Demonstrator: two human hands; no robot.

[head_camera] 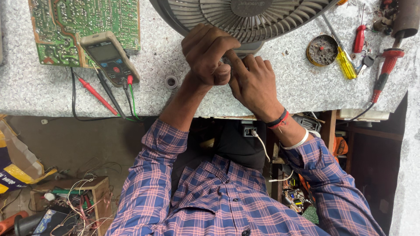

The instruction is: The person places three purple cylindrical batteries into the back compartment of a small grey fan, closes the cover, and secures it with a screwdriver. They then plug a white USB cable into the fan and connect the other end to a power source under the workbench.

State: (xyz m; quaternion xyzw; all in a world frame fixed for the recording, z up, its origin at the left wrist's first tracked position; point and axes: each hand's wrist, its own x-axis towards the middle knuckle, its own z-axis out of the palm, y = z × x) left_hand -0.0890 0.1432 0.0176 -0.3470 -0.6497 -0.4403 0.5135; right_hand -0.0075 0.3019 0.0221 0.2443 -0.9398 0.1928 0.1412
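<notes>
Both hands meeting at fan (245, 17) base, top centre of frame. Left hand (209, 54) fisted, right hand (253, 81) curled; contents hidden. Steadying fan against desk (43, 91) advisable.

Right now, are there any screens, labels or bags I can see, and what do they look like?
Meter: on the bench's left, lying on a green circuit board; tan and black, with a dark rectangular screen.
Fan badge: top middle, on the grey fan grille; grey, partly cut off.
Bag: on the floor, far left; yellow and dark blue, crumpled.
</notes>
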